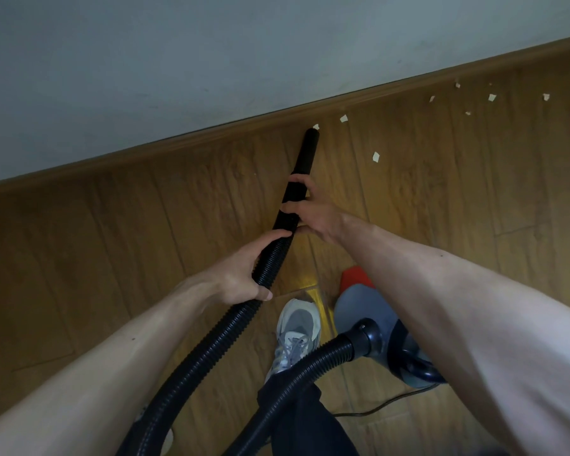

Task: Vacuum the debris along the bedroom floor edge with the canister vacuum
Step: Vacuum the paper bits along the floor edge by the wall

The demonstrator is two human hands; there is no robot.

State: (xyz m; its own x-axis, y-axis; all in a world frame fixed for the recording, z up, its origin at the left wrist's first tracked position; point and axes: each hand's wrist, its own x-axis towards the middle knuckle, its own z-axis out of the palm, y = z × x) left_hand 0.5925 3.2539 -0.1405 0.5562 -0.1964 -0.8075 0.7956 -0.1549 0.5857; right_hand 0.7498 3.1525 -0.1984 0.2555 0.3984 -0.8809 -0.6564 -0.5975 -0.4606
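Note:
A black nozzle tube [305,156] points at the foot of the brown baseboard [211,139], its tip right beside a pale paper scrap [316,127]. My right hand [313,212] grips the tube's lower part. My left hand [244,274] holds the ribbed black hose [211,350] just behind it. The hose loops back to the grey and red canister vacuum [362,311] by my right side. Several more paper scraps [375,156] lie scattered on the wooden floor [112,241] to the right, along the wall edge.
A grey wall [178,60] rises above the baseboard. My grey sneaker [297,330] stands between the hose and the canister. The vacuum's thin black power cord [385,404] trails across the floor near the bottom.

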